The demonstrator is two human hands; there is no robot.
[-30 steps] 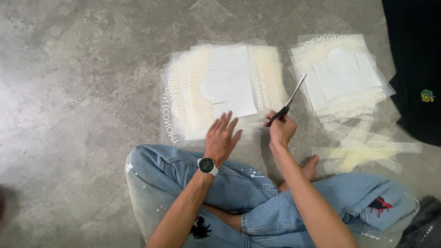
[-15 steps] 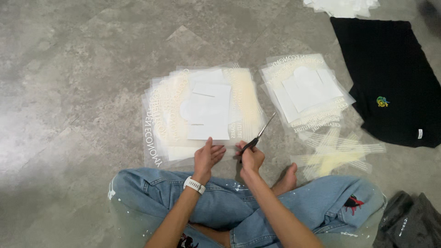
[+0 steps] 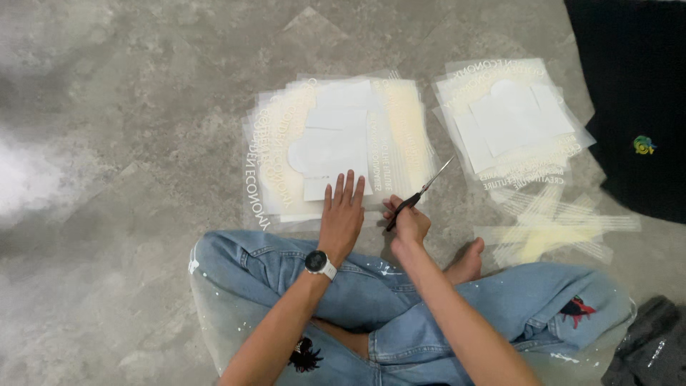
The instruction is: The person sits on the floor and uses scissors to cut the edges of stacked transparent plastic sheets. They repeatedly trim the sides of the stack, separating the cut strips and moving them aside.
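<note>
The big stack of transfer sheets [image 3: 343,136] lies on the floor before my crossed legs, its near edge hidden under my flat, open left hand [image 3: 341,214]. My right hand [image 3: 409,225] is closed round the handles of the scissors [image 3: 421,193], hiding them; the blades run diagonally, tips pointing up-right, away from me.
</note>
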